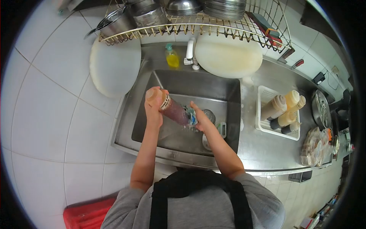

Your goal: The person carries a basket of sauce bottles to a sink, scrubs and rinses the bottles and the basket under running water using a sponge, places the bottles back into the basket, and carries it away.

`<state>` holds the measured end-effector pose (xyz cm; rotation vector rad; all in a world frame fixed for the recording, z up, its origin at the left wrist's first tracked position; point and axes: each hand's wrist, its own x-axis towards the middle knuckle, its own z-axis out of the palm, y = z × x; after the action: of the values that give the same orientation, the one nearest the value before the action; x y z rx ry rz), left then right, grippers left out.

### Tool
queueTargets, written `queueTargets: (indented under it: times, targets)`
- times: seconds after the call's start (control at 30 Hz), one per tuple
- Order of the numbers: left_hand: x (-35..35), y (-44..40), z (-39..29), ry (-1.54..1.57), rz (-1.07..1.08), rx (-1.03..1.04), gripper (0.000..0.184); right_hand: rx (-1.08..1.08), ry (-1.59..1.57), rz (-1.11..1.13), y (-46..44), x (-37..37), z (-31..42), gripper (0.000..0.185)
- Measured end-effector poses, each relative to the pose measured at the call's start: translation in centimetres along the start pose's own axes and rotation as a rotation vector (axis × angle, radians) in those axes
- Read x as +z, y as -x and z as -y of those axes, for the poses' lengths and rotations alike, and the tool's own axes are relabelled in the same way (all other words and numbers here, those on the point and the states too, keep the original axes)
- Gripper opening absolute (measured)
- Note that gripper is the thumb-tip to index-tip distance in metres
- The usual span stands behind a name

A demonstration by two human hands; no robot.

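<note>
My left hand [154,110] is closed around the cap end of a large squeeze bottle [176,111] with reddish-purple contents and a dark-lettered label band. The bottle lies tilted over the sink [223,86], its orange-tinted cap toward the upper left. At its lower end, my right hand [200,117] presses a blue-green scrubbing cloth or sponge [191,116] against the bottle; which of the two I cannot tell. White suds show around it. Behind my right hand, a round metal item and a green-edged item [223,129] sit in the sink, partly hidden.
Behind the sink stand a soap bottle [172,57], a white faucet [190,51] and a cutting board [228,57]. A wire rack [190,26] with metal pots hangs above. To the right, a white basket [263,124] holds several squeeze bottles, near a plastic bag [315,147].
</note>
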<state>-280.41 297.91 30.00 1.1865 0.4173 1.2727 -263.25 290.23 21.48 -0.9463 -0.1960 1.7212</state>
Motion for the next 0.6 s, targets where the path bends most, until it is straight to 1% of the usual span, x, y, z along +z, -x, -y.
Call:
queueTargets:
  times: [0.1, 0.2, 0.3, 0.4, 0.5, 0.53, 0.6]
  targets:
    - [-0.5, -0.6, 0.1, 0.124, 0.260, -0.053, 0.053, 0.211, -0.131, 0.239, 2.4, 0.4, 0.4, 0.057]
    - [-0.6, -1.5, 0.0, 0.117, 0.311, -0.177, 0.056, 0.256, -0.396, 0.296, 0.5, -1.6, -2.5, 0.051]
    - [-0.2, -2.1, 0.3, 0.136, 0.086, -0.198, 0.043, -0.242, -0.312, -0.014, 0.7, -0.5, -4.6, 0.037]
    - [1.4, -0.4, 0.8, 0.089, -0.200, -0.103, 0.038, -0.542, -0.063, -0.189, 1.6, 0.7, -2.7, 0.029]
    - [2.5, 0.3, 0.9, 0.034, -0.334, -0.081, 0.043, -0.870, 0.802, -0.357, -0.2, -1.8, -3.4, 0.031]
    - [3.0, 0.4, 1.0, 0.018, -0.377, -0.073, 0.045, -0.847, 0.797, -0.334, 0.9, -0.2, -2.8, 0.031]
    - [3.3, 1.0, 2.3, -0.056, -0.338, -0.080, 0.043, -0.810, 0.782, -0.285, 2.7, 4.4, -1.8, 0.031]
